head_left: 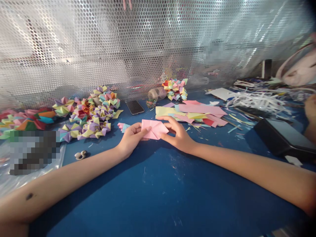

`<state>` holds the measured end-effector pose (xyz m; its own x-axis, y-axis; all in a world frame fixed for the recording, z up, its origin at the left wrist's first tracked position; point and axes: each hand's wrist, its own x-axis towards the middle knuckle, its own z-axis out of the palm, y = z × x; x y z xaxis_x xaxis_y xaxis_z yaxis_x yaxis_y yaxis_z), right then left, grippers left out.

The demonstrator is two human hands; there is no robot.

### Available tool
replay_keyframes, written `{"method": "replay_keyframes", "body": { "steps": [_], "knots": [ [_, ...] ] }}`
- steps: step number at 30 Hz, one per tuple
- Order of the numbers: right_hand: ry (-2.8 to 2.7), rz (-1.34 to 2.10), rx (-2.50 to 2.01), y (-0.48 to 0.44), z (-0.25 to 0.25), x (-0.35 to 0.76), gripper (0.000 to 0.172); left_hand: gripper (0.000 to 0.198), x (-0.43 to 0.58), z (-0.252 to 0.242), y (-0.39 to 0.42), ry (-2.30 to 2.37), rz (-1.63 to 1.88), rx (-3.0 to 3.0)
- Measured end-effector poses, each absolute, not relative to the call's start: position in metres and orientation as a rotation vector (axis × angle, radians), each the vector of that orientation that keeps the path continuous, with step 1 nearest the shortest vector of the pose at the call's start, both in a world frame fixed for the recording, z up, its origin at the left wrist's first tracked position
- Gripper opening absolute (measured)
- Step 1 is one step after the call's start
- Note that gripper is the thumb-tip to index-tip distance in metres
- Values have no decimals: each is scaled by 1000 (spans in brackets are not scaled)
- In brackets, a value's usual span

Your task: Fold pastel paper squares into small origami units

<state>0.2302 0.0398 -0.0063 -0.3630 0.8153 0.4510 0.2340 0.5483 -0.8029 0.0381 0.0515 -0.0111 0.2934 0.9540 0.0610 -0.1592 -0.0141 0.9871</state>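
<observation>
The pink paper (156, 129) is between my two hands, held up just above the blue table (158, 194), its creases meeting near the middle and its right end coming to a point. It should weigh next to nothing, and I'd judge it thin but crisp: stiffer where it is folded double, easy to bend or dent elsewhere, and dry enough not to slip. My left hand (131, 139) pinches the left end, thumb flat on the front and fingers tucked behind, which seems a good hold because the pressure spreads over the layers. My right hand (179, 135) takes the pointed end, thumb at the lower edge and index finger arched to the top edge; light fingertips suit it there, since squeezing could crumple the tip. The edges and creases look the safest places to grip. Just beyond lie loose coloured sheets (195, 110), with a phone (135, 107) farther left and clusters of folded paper (89, 113) beyond my left forearm, their points likely easy to crush.
</observation>
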Motion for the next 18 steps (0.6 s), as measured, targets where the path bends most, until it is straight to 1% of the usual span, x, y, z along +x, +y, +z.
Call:
{"method": "replay_keyframes", "body": {
  "steps": [2,4,8,13,15,18],
  "knots": [
    [-1864,874,-756,40,-6,233,43,30,38,-11,53,855,1095,1226],
    [-1858,940,-660,42,-6,235,43,31,37,-11,55,847,1101,1207],
    [-1885,922,-681,45,-7,234,44,28,36,-8,54,823,1072,1201],
    [-1952,756,-694,44,-5,233,20,26,37,-7,52,790,1007,1224],
    [-1944,714,-688,43,-5,232,19,28,37,-8,53,785,1024,1218],
    [-1864,625,-788,43,-7,229,25,35,36,-8,55,756,1071,1150]
  ]
}}
